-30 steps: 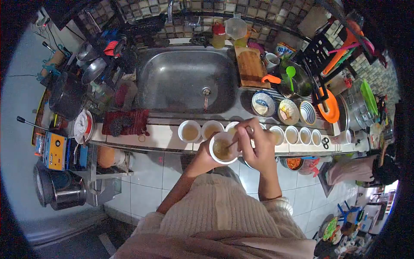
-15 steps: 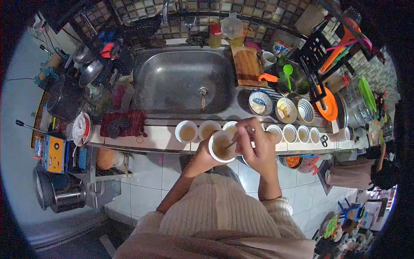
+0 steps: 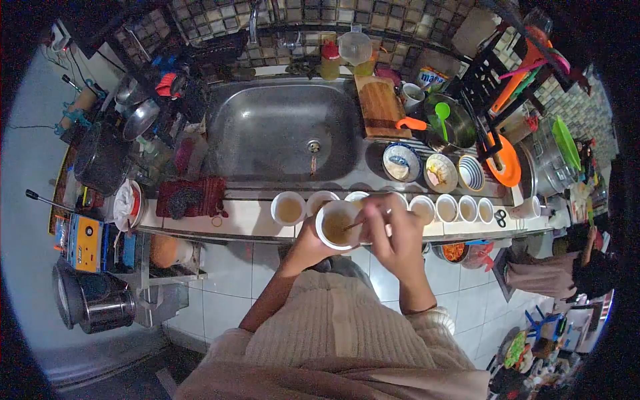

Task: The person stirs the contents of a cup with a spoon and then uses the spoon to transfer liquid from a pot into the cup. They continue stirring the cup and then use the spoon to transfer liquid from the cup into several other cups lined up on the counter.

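Observation:
My left hand (image 3: 310, 241) holds a white cup (image 3: 339, 225) of brownish liquid just in front of the counter edge. My right hand (image 3: 393, 235) grips a thin stirrer (image 3: 361, 220) whose tip dips into that cup. Behind the held cup, a row of several white cups (image 3: 289, 209) with the same liquid stands along the tiled counter ledge (image 3: 247, 215), running to the right (image 3: 448, 208).
A steel sink (image 3: 287, 130) lies behind the cups, with a wooden cutting board (image 3: 381, 105) and patterned bowls (image 3: 400, 162) to its right. A red cloth (image 3: 192, 196) lies left of the cups. Pots and utensils crowd both sides. A large kettle (image 3: 93, 300) stands low left.
The held cup and both hands have shifted slightly left and toward the counter. The stirrer stays in the cup.

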Available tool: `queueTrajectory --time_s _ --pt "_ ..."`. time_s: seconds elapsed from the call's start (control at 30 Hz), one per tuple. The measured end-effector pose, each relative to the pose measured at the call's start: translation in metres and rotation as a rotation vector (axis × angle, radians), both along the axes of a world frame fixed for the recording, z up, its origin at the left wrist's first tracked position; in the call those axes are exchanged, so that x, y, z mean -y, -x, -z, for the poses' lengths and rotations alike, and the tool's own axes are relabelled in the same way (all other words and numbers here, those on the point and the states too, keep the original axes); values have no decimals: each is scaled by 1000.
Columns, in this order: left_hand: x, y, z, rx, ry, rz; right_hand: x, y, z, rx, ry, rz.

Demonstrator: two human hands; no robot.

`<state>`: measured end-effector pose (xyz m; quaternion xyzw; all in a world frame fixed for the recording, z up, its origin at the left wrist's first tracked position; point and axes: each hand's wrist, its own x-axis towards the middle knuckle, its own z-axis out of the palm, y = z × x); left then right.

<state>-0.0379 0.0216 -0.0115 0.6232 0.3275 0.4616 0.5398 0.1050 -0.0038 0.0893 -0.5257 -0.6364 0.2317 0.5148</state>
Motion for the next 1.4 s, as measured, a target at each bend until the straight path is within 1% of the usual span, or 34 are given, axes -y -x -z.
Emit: queueTrajectory --time_s 0.03,0.07,0.1,0.13,0.2,0.23,0.27,0.3,0.33,0.37,0.4,0.47,0.53,0.6,0.63,0.67,0.73,0.77,0.8,0.83,0.87,0.9,0.93,1.0,1.07,1.13,1.27,1.33,1.4 --pt "0 -1 -9 -3 72 68 0 0 -1 55 -108 -117" --pt "-1 -1 -7 -5 70 72 0 -1 -1 110 -218 -232" --pt "-1 -2 -6 -15 42 74 -1 -1 5 23 -194 -149" --pt "-1 -2 -6 -24 16 74 0 -3 5 23 -194 -146" --pt "0 1 -11 -56 -27 54 1 -6 2 -100 -153 -98" --pt "-1 3 -13 -124 -128 44 1 -12 8 7 -269 -78" --pt "-2 4 -14 -192 -231 33 4 -14 7 6 -271 -78" --pt "-1 3 -14 -193 -232 33 9 -15 6 -88 -318 -69" --pt "3 2 -13 -128 -166 -15 14 -17 6 -183 -364 -59" --pt "4 1 -12 -63 -101 -61 19 -19 6 -347 -363 -83" --pt "4 1 -11 -62 -102 -61 23 -21 7 -346 -364 -84" --pt "1 2 -5 -124 -104 -5 29 -22 9 -446 -436 -32" --pt "3 0 -4 -100 -98 -23 30 -22 20 -411 -471 -10" --pt "6 -2 -3 -76 -99 -36 28 -22 32 -207 -526 0" --pt "5 -1 0 -136 -111 -36 26 -16 34 -125 -538 72" --pt "5 -1 2 -199 -122 -37 24 -17 47 -207 -472 -21" --pt "3 -3 4 -195 -180 -28 26 -11 59 -152 -326 69" --pt "1 -3 6 -222 -195 -35 26 -11 64 -216 -306 30" --pt "1 -3 7 -249 -205 -41 25 -11 64 -217 -309 31" --pt "3 -3 7 -204 -100 -42 26 -10 64 -362 -302 56" --pt "4 -4 7 -206 -97 -40 28 -10 64 -507 -294 81" --pt "3 -5 4 -195 -124 -60 27 -11 62 -516 -292 132" --pt "3 -5 3 -184 -149 -80 27 -13 59 -517 -292 134" --pt "4 -6 2 -189 -147 -92 27 -16 52 -801 -193 232" --pt "7 -5 5 -196 -137 -102 25 -21 56 -814 -208 242" --pt "6 -6 9 -182 -146 -85 23 -24 57 -889 -214 290" --pt "10 -8 4 -155 -105 -60 28 -27 58 -913 -232 309" --pt "10 -8 4 -176 -138 -62 30 -28 61 -938 -275 282" --pt "11 -8 4 -161 -149 -61 33 -27 54 -959 -248 325"
